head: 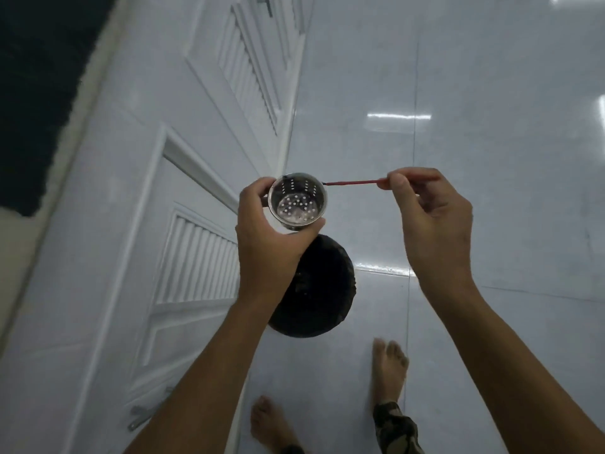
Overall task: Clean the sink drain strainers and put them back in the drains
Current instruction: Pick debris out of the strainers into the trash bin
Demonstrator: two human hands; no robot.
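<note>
Held the strainer (pixel 297 201) in the left hand (pixel 268 244), fingers curled round its wall, above the black bin (pixel 320 290) at 6 o'clock. Pinched a thin red stick (pixel 350 183) in the right hand (pixel 432 221) at 3 o'clock — lay 9-to-3, tip meeting the rim near 2 o'clock.

Both bare forearms reach forward from the bottom of the view. The left hand (pixel 271 237) curls round a strainer (pixel 298 201), thumb on its near rim and fingers on the far side. The right hand (pixel 432 224), level with it and apart, pinches a stick (pixel 350 183) between thumb and forefinger, with the other fingers loosely curled.
</note>
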